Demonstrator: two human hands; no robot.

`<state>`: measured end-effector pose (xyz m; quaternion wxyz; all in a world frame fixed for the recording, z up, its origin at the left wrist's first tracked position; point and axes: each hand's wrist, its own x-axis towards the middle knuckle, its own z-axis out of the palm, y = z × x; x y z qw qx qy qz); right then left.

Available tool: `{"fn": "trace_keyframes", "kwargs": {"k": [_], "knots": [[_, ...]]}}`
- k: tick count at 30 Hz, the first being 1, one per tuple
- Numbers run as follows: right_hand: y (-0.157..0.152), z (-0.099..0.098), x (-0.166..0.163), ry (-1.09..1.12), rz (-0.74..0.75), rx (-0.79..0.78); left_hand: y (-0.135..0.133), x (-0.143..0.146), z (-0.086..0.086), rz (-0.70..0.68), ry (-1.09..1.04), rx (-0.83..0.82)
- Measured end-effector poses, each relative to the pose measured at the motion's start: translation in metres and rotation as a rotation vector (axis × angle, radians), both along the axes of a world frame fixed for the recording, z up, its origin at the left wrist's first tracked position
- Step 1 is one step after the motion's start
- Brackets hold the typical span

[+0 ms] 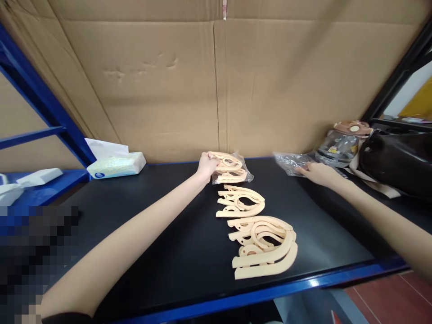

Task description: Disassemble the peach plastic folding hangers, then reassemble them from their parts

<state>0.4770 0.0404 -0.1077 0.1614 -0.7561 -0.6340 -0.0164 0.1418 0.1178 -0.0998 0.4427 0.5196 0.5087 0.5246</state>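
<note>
At the back of the table, my left hand (207, 167) is closed on the left edge of a clear bag of folded hangers (232, 168), cream-coloured plastic. To the right, my right hand (315, 173) pinches a clear plastic bag (290, 163) that looks flat. Between my arms lie two loose groups of the same folding hangers: a smaller pile (245, 202) just in front of the bagged ones, and a larger overlapping pile (270, 245) closer to the front edge. Part of my left fingers is hidden behind the bag.
A tissue pack (118, 165) sits at the back left by the blue frame (50, 99). On the right stand a clear bottle (342, 141) with a brown lid and a black bag (398, 162) with a strap. A cardboard wall (151, 90) closes off the back.
</note>
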Motion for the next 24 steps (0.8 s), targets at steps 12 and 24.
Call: {"fn": "trace_keyframes", "kwargs": {"k": [12, 24], "knots": [[-0.018, 0.061, -0.156, 0.676, 0.571, 0.415, -0.075, -0.005, 0.044, 0.022, -0.318, 0.065], [-0.042, 0.044, -0.162, 1.427, 0.644, -0.498, -0.144, -0.031, 0.032, -0.099, -0.447, -0.177]]}}
